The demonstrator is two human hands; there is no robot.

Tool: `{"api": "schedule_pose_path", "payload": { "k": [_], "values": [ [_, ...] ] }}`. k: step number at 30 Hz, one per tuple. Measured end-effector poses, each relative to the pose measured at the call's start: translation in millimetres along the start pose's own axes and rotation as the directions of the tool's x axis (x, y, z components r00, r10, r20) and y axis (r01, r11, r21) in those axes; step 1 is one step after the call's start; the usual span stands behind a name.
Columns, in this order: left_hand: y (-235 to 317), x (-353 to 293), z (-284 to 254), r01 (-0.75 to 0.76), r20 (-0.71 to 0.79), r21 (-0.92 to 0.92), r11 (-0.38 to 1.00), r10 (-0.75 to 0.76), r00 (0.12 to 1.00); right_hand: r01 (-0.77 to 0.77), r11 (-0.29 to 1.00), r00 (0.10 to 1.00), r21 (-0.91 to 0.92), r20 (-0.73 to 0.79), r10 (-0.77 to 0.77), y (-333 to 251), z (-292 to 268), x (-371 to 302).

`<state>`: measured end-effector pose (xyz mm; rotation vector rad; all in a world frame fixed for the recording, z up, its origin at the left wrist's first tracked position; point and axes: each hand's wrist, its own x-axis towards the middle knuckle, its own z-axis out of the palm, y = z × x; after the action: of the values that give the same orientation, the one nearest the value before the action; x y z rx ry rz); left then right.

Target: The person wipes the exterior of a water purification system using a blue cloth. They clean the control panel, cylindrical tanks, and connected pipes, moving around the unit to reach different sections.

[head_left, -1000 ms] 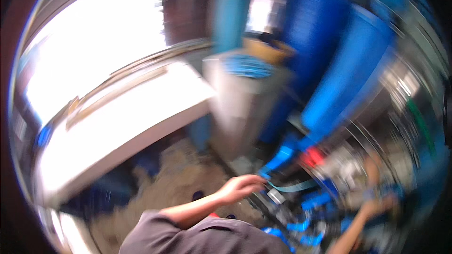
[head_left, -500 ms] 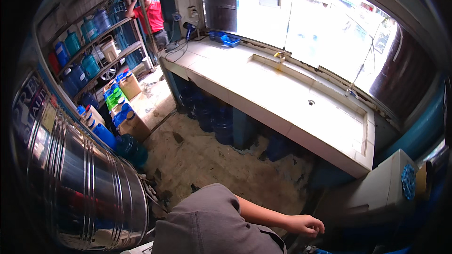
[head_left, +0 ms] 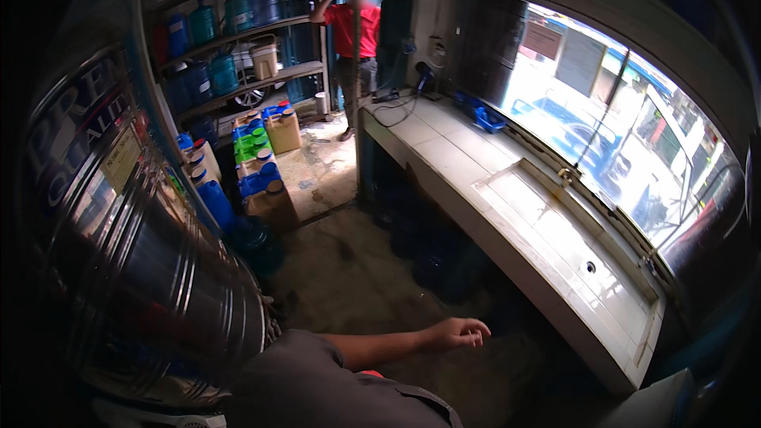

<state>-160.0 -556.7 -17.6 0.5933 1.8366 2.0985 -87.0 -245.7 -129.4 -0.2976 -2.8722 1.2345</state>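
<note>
My left hand [head_left: 457,334] is held out over the floor, its forearm crossing in front of me from a dark grey sleeve. It holds nothing; the fingers are loosely bent, with gaps between them. Closest to it is the white-tiled counter [head_left: 519,269], whose front edge lies apart from the fingers on the right. A shallow basin with a round drain [head_left: 590,267] is set into that counter, and a tap [head_left: 566,175] stands behind it. My right hand does not show.
A shiny metal tank [head_left: 178,269] stands close on my left. Jerry cans [head_left: 269,202] and a round blue bottle [head_left: 254,244] line the floor. Large water bottles fill a shelf [head_left: 289,73]. A person in a red shirt [head_left: 349,32] stands by the doorway. A corded blow-dryer-shaped tool [head_left: 425,75] sits on the counter.
My view has turned left, so the counter and shelf sit farther right in it. My left hand has shifted left and up in the picture, still empty. The picture is darker.
</note>
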Motion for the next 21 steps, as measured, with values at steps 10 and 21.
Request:
{"api": "schedule_pose_path", "payload": {
  "k": [10, 21],
  "values": [
    [23, -41, -66, -0.148, -0.103, -0.167, 0.975, 0.132, 0.986, -0.214, 0.974, 0.977, 0.075, -0.007, 0.215, 30, 27, -22],
    [112, -21, -118, -0.586, 0.013, 0.305, 0.751, 0.612, 0.791, -0.431, 0.901, 0.893, -0.05, -0.165, 0.418, 120, 53, -64]
  ]
}}
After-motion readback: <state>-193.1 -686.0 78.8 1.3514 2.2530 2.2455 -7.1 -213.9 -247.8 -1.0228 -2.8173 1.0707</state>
